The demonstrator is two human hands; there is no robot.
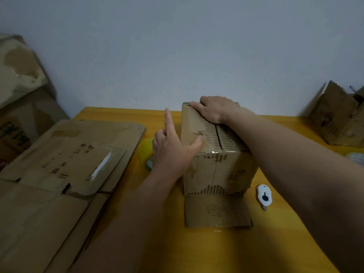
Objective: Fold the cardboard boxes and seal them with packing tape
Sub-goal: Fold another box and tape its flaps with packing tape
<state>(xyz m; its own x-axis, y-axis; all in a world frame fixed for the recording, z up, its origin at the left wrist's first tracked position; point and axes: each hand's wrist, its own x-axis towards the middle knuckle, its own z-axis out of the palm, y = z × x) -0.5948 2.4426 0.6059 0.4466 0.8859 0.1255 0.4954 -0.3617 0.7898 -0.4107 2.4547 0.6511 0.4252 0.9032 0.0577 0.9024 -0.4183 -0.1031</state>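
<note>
Worn brown corrugated cardboard box point(216, 154) stands upright near the middle of the yellow wooden bench point(122, 115), w/ its top flaps folded shut and meeting at a centre seam. One bottom flap sticks out flat on the bench toward the camera. Surface paper is torn in spots, showing the ribbed layer; a strip of clear tape runs over the front top edge.

Right hand point(214, 110) lies flat on the far part of the box top, fingers extended, pressing the flaps down; nothing gripped. Left hand point(173, 146) is at the box's left top edge, thumb touching the top near the torn patch, index finger pointing up, other fingers loosely curled; holds nothing.

Just left of the box, partly hidden behind the left hand, a yellow-green roll of packing tape point(146, 152) sits on the bench. Right of the box, near its front corner, a small white utility cutter w/ black slider point(264, 196) lies on the bench, apart from the box.

Left side: stack of flattened brown cardboard sheets point(65, 166) w/ printed marks. More cardboard leans vs the wall far left. Far right: another half-folded brown carton point(338, 115) at the bench's back edge.
</note>
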